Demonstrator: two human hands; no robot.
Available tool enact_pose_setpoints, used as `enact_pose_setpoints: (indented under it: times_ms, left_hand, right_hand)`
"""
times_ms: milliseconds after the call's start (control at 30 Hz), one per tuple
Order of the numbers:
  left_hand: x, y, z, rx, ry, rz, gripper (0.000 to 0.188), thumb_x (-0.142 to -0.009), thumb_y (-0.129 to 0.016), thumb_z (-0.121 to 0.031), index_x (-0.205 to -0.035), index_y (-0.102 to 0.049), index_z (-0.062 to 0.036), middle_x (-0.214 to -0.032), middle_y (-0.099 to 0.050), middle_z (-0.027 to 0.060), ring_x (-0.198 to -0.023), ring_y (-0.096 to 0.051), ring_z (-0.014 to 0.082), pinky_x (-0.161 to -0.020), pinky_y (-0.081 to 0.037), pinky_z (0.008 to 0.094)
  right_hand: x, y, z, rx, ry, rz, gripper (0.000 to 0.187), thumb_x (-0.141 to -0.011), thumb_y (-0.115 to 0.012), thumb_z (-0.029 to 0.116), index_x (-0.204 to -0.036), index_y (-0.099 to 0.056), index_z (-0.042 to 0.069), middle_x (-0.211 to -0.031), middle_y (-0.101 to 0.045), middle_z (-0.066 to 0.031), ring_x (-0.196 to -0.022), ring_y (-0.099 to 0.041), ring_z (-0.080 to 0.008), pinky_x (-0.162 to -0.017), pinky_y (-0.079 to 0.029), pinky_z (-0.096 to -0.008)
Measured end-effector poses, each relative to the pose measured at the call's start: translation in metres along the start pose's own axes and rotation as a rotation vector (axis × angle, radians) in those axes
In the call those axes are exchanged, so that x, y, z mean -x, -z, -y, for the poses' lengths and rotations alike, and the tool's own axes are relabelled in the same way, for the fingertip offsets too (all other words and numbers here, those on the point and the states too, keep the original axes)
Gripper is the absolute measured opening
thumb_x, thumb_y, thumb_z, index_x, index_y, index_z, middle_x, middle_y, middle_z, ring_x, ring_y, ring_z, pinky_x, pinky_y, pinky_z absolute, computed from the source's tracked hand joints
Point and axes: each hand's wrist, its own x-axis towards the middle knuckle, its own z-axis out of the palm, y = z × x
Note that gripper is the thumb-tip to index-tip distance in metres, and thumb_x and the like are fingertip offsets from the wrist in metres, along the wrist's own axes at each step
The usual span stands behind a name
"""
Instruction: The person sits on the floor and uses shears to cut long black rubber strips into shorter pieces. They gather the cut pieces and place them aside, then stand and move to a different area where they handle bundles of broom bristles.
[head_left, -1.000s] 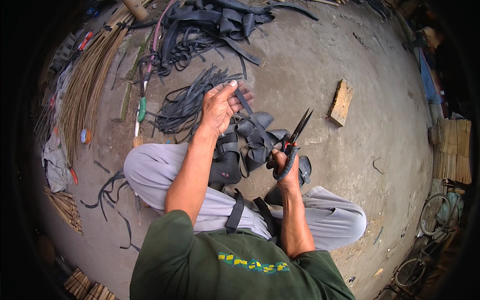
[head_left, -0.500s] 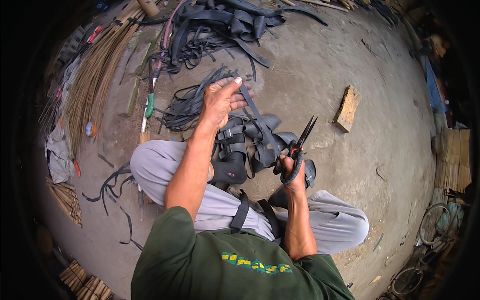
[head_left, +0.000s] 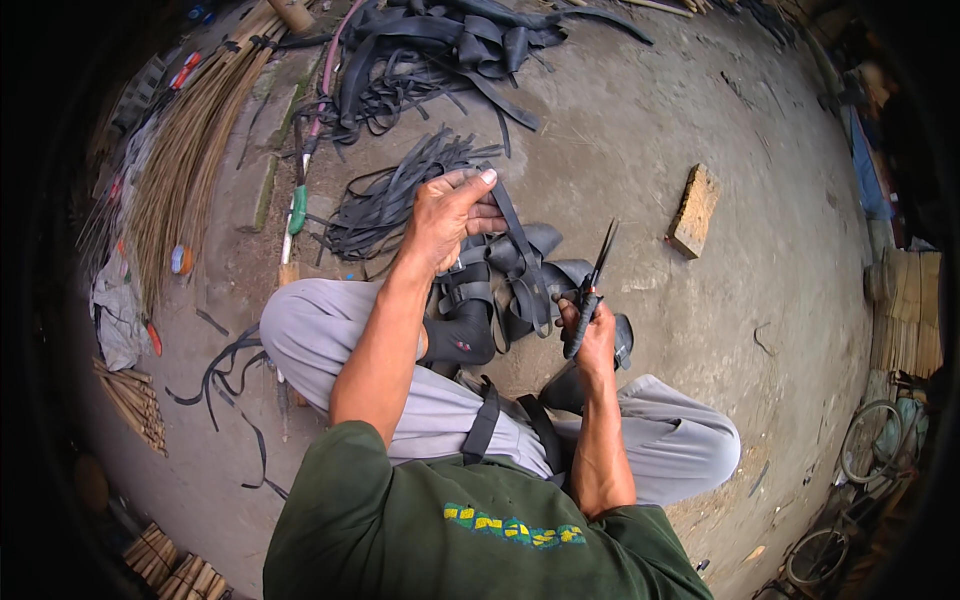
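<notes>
My left hand [head_left: 450, 220] is raised in front of me, thumb and fingers pinching the upper end of a black rubber strip [head_left: 516, 232]. The strip hangs down toward the right, and its lower end dangles over the black sandals and socks on my feet. In my right hand [head_left: 597, 338] is a pair of scissors [head_left: 603, 258] with dark wrapped handles. Their blades point away from me, nearly together, to the right of the strip and apart from it. Just beyond my left hand lies a pile of cut black rubber strips [head_left: 375, 212].
A heap of wider black rubber pieces [head_left: 450, 50] lies at the back. To the right sits a worn wooden block [head_left: 694, 212]. Bundled thin sticks [head_left: 200, 140] and a hose [head_left: 312, 130] run along the left. Loose strips [head_left: 235, 385] lie beside my left knee. Bicycle wheels [head_left: 870, 440] stand far right.
The scissors have turned more upright and their blades look narrower together. The strip's lower end has come away from my right hand and hangs loose. My left hand has shifted slightly right and nearer.
</notes>
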Motion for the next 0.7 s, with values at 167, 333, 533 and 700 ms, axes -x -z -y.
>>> enact_pose_setpoints:
  times_ms: [167, 333, 533, 700]
  left_hand:
    - [0.012, -0.02, 0.018, -0.049, 0.083, 0.055, 0.031, -0.097, -0.071, -0.022, -0.112, -0.067, 0.0048, -0.101, -0.071, 0.0132, -0.081, -0.074, 0.0226, -0.07, -0.065, 0.0344]
    - [0.021, -0.033, 0.032, -0.158, 0.121, 0.07, 0.028, -0.097, -0.072, -0.024, -0.107, -0.07, 0.0022, -0.094, -0.071, 0.0082, -0.08, -0.07, 0.0164, -0.07, -0.063, 0.0323]
    - [0.027, -0.038, 0.037, -0.205, 0.129, 0.075, 0.024, -0.098, -0.07, -0.023, -0.103, -0.071, 0.0006, -0.084, -0.069, 0.0049, -0.074, -0.067, 0.0129, -0.068, -0.06, 0.0302]
    - [0.029, -0.04, 0.047, -0.302, 0.144, 0.058, 0.021, -0.099, -0.069, -0.022, -0.096, -0.071, -0.0015, -0.082, -0.069, 0.0038, -0.068, -0.064, 0.0097, -0.06, -0.052, 0.0252]
  right_hand:
    - [0.004, -0.017, 0.036, -0.034, 0.149, -0.045, 0.018, -0.096, -0.073, 0.019, -0.091, -0.069, 0.002, -0.071, -0.065, -0.0016, -0.06, -0.058, -0.0091, -0.053, -0.044, -0.0261]
    - [0.0, -0.035, 0.058, -0.167, 0.088, 0.009, 0.014, -0.093, -0.075, 0.015, -0.089, -0.069, 0.003, -0.07, -0.061, 0.0019, -0.059, -0.055, -0.0083, -0.053, -0.042, -0.0262]
    - [0.001, -0.034, 0.047, -0.251, 0.031, 0.039, 0.01, -0.091, -0.077, 0.01, -0.095, -0.069, 0.004, -0.071, -0.059, 0.0057, -0.061, -0.05, -0.0044, -0.053, -0.038, -0.0235]
    - [0.002, -0.031, 0.042, -0.23, 0.063, 0.125, 0.009, -0.092, -0.074, 0.008, -0.09, -0.066, 0.004, -0.07, -0.058, 0.005, -0.06, -0.05, -0.0051, -0.053, -0.038, -0.0246]
